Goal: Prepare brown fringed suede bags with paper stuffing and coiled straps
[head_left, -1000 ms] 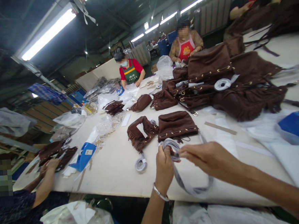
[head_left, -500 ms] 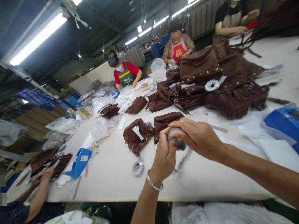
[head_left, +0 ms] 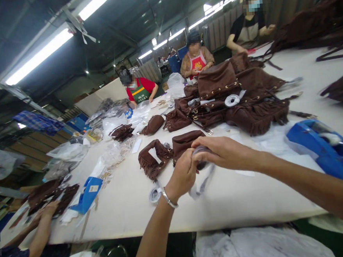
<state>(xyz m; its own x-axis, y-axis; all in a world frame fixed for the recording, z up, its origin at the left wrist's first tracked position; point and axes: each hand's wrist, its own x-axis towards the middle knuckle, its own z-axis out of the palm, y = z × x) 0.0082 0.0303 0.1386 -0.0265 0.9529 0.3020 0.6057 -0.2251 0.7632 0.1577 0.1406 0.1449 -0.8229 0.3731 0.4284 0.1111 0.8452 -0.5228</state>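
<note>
My left hand [head_left: 183,174], with a silver bangle at the wrist, and my right hand [head_left: 224,152] meet above the table. Between them they grip a coiled strap [head_left: 202,150] wound in pale grey wrapping, largely covered by my fingers. A loose tail of the wrapping [head_left: 204,184] hangs below. Just beyond my hands lie a brown fringed bag [head_left: 154,161] with a white slip on it and a plain brown bag [head_left: 185,141]. A similar wrapped roll [head_left: 154,195] rests on the table left of my left wrist.
A heap of brown bags [head_left: 218,82] fills the far right, with another wrapped roll [head_left: 232,100] on it. Blue bins stand at right [head_left: 322,149] and left [head_left: 88,195]. A co-worker's hands [head_left: 49,209] handle brown pieces at left; other people work across the table [head_left: 125,221].
My hands stay closed round the roll, and their grip has shifted slightly. The view has turned a little to the right. The person at far right has lowered a hand with something red.
</note>
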